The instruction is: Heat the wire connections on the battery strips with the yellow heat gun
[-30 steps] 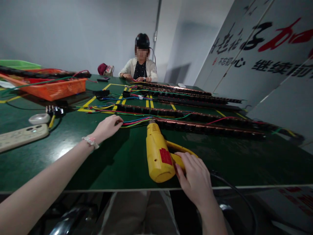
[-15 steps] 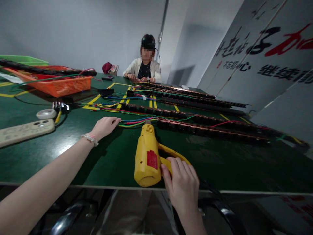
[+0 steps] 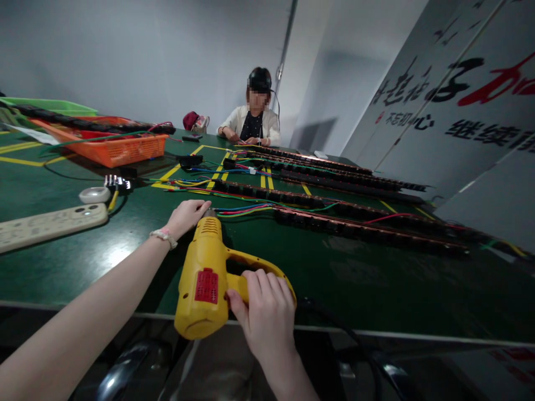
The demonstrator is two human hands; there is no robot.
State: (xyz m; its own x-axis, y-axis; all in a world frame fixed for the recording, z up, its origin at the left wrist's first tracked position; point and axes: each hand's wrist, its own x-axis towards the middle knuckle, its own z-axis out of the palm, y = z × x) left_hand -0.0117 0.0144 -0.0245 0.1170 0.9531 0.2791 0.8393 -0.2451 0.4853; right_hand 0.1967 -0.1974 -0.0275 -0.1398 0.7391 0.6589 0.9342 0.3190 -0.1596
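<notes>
My right hand (image 3: 267, 309) is wrapped round the handle of a yellow heat gun (image 3: 203, 278) with a red label. Its metal nozzle points away from me, close beside my left fingertips. With fingers pinched together, my left hand (image 3: 188, 216) grips the ends of several coloured wires (image 3: 246, 210), blue, red and yellow-green. Those ends are hidden by the fingers and the nozzle. To the right the wires run into a long dark strip with copper-coloured edges (image 3: 368, 228), which lies on the green table (image 3: 334, 284).
More wired strips (image 3: 271, 192) lie farther back. On the left are an orange basket (image 3: 134, 149), a green basket (image 3: 58, 106), a phone in a pale case (image 3: 54, 225) and a small white dish (image 3: 94, 195). Across the table sits a person (image 3: 253, 120), hands on the work.
The heat gun in my right hand has swept left along the wires, its nozzle now next to my left fingertips. My left hand keeps its pinch; the view has shifted slightly.
</notes>
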